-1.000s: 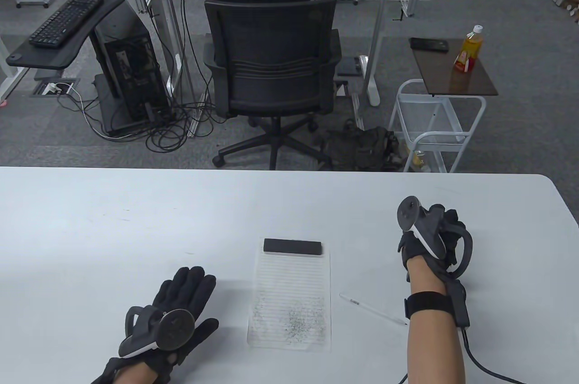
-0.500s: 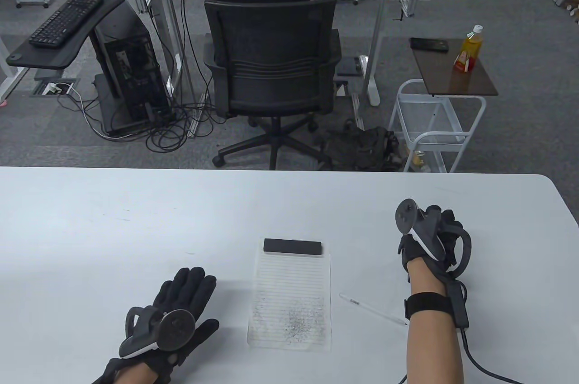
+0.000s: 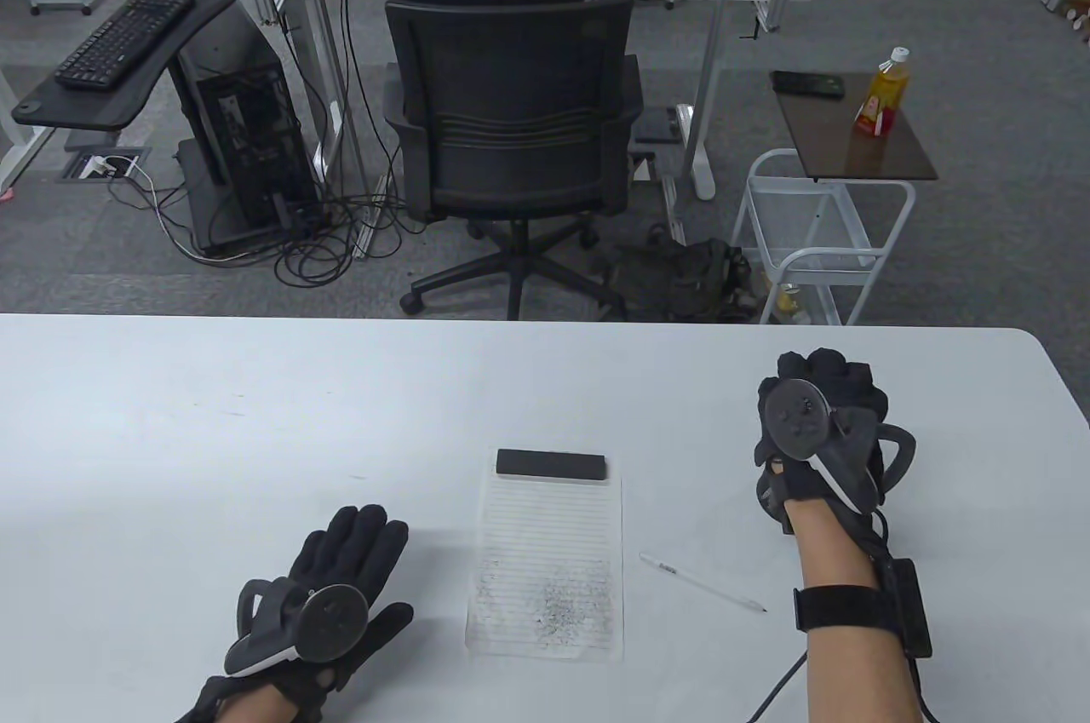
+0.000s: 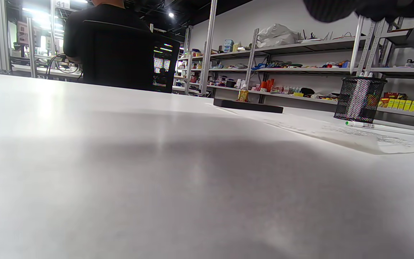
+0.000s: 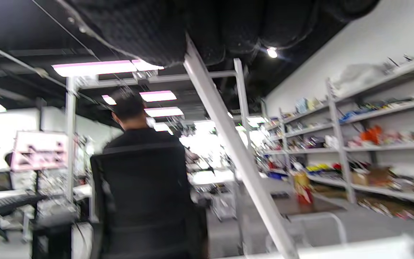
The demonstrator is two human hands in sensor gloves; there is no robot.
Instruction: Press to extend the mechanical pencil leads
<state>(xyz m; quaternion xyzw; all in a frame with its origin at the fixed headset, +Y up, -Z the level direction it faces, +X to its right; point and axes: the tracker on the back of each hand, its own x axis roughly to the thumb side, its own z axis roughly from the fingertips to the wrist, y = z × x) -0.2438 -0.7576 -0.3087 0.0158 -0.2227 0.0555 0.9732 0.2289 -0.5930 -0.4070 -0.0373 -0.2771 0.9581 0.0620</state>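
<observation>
Since the earlier frames the right hand (image 3: 822,438) has turned over and slid a little farther from the person, so its tracker disc faces up instead of sideways; the left hand (image 3: 336,587) has not shifted.

Nearest the person, the left hand lies flat on the table (image 3: 170,433), fingers straight and spread, holding nothing. Just to its right is a lined sheet of paper (image 3: 545,565), grey with pencil marks at its near end, with a black bar (image 3: 551,465) weighting its far edge. Between that sheet and the right forearm lies a white mechanical pencil (image 3: 702,583), slanted and untouched, on the near-left side of the right hand.

The right hand is raised beyond it. In the right wrist view its fingers (image 5: 228,32) curl round a pale slim shaft (image 5: 235,151) that hangs down from them; it looks like a second pencil, though motion blur leaves that uncertain. The black mesh pen cup (image 4: 359,99) shows only in the left wrist view, beyond the paper.

The risk I see is in the press itself: a thumb in a thick glove may miss the small end button or slip off it, and too many clicks would push out a long lead that snaps. A loose hold could also let the shaft slide through the fingers.
</observation>
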